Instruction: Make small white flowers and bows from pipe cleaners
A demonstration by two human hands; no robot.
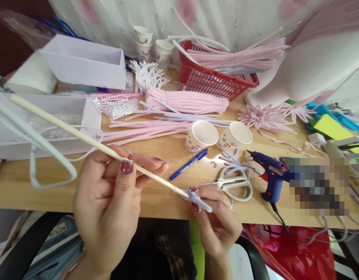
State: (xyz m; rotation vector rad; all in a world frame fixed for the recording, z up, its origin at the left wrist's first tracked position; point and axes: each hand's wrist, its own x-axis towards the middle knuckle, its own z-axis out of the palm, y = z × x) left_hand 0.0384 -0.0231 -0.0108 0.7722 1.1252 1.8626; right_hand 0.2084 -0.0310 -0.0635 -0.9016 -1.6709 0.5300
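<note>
My left hand (112, 210) is closed round a long cream stick (77, 134), pinching it between thumb and fingers. The stick slants from the upper left down to my right hand (218, 217). There, thumb and fingertips pinch a short lavender pipe cleaner (205, 205) against the stick's lower end. Whether it is wound round or only laid against the stick, I cannot tell. Just behind my right hand lie scissors (233, 182) with pale handles. A blue pen (188, 164) rests on the table beyond the stick.
Two paper cups (236, 135) stand mid-table. A blue glue gun (269, 175) with a lit red light is on the right. Behind lie bundled pink pipe cleaners (188, 101) and a red basket (214, 79). White boxes (86, 58) and a bent pale loop (52, 184) are left.
</note>
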